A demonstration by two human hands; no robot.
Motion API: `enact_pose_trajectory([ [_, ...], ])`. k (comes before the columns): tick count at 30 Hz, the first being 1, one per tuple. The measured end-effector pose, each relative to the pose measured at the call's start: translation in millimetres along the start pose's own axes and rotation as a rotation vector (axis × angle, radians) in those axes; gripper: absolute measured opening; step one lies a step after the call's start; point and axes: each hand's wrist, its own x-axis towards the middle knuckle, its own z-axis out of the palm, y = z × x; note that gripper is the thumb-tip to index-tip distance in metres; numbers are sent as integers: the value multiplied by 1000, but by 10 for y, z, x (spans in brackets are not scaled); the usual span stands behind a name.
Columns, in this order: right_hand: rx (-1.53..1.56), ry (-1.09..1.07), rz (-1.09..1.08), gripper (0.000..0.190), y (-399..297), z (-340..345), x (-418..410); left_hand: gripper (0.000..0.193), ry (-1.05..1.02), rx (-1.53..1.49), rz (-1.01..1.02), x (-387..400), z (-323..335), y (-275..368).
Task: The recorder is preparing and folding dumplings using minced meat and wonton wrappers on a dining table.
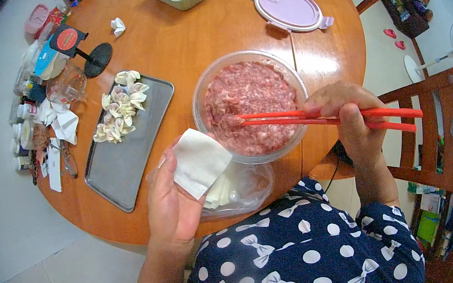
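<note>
My left hand (173,202) holds a square wonton wrapper (201,160), flat and pale, near the bowl's lower left rim. In my right hand (350,118) is a pair of red chopsticks (280,119), their tips in the raw minced meat (254,93), with a small lump of it at the tips. The meat sits in a round clear bowl (197,115). Below the bowl lies a clear plastic bag (255,190) with a stack of wrappers (220,193), partly hidden by my left hand. Several folded wontons (118,109) rest on the upper part of a grey tray (119,175).
A plastic tub of green beans (183,0) and a lilac container lid (287,7) are farther back on the round wooden table (176,43). A black sign stand (96,60), jars, tissues (65,125) and glasses (67,161) crowd the left edge. A wooden chair (422,129) stands at right.
</note>
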Motion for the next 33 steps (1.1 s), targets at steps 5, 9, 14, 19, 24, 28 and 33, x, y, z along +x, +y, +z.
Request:
enact_pose_trajectory([
  [5,124,96,65,24,39,51,-9,36,-22,-7,-2,2,-43,5],
  [9,222,183,79,26,88,45,8,40,-48,-19,-20,-31,-7,15],
  [14,466,260,187,28,80,35,75,40,-10,-22,-24,-46,63,6],
  [19,618,226,181,29,63,40,66,41,-24,0,-50,-89,137,-21],
  [24,531,264,224,28,67,45,49,46,-24,9,-60,-68,114,-40],
  [28,276,169,175,30,144,-38,-32,46,-87,17,-56,-71,65,-21],
  [33,386,150,140,29,145,-39,-46,46,-40,-10,-47,-89,61,-6],
])
